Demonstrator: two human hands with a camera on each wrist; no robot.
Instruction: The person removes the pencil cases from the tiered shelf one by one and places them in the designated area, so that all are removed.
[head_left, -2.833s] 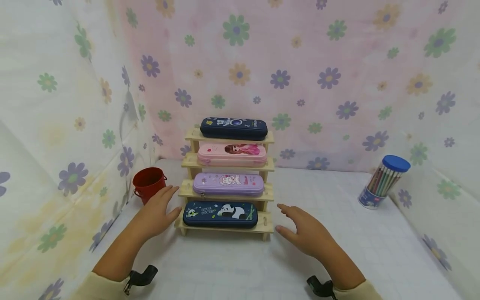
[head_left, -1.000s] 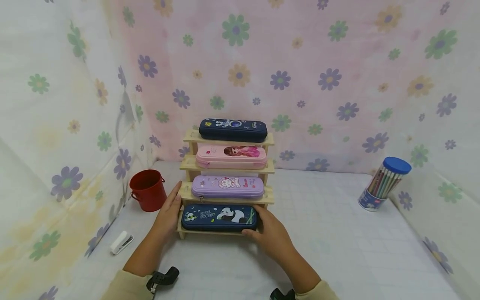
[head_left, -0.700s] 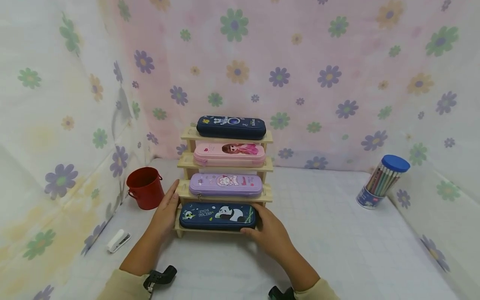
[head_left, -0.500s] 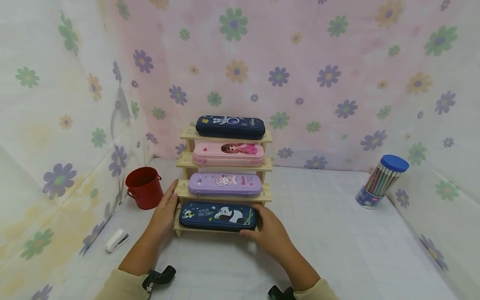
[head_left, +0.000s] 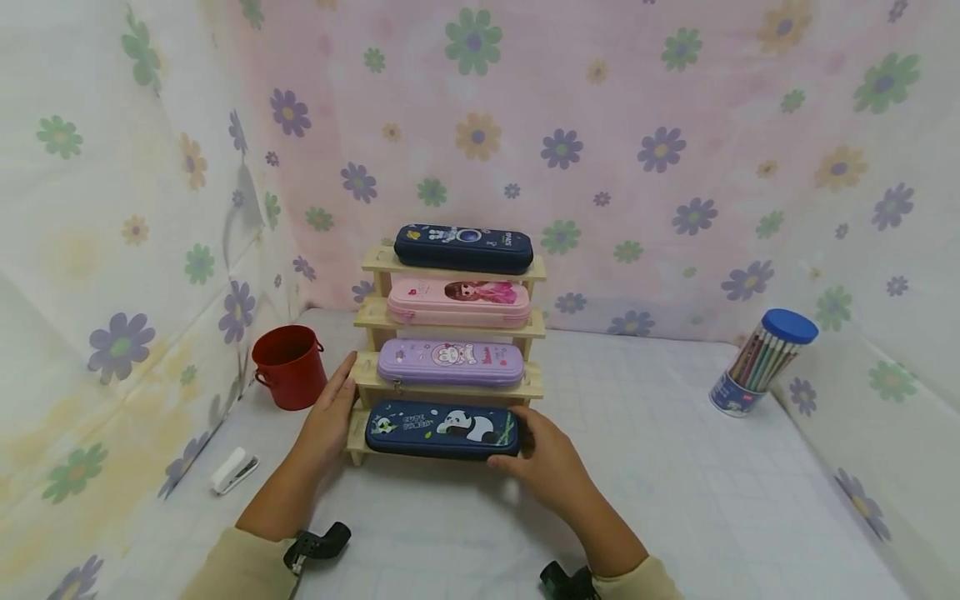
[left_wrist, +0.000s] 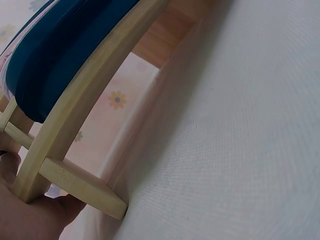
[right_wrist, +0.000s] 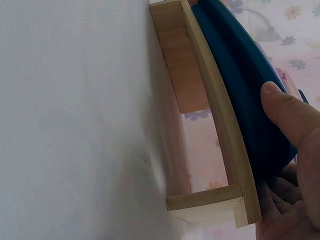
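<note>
A stepped wooden rack [head_left: 363, 383] bears a pencil case on each tier. On the lowest tier lies a dark blue panda pencil case [head_left: 442, 431]; my right hand [head_left: 551, 458] grips its right end, thumb [right_wrist: 280, 102] on the front side and fingers behind. The case's left end has bare shelf beside it. My left hand [head_left: 326, 421] holds the rack's left end; in the left wrist view its fingers and thumb close round the shelf end [left_wrist: 37, 180]. Above stand a purple case [head_left: 450, 364], a pink case [head_left: 459, 304] and a navy space case [head_left: 463, 250].
Left of the rack stands a red bucket [head_left: 288, 371], with a white stapler [head_left: 235, 471] on the table in front of it. A blue-lidded tub of pencils [head_left: 761, 362] is at the right. Flowered cloth walls [head_left: 600, 100] enclose the white table [head_left: 637, 500].
Both hands came in from the sides and took hold of the rack and the panda case. In the last half second the panda case shifted slightly right along the shelf with my right hand.
</note>
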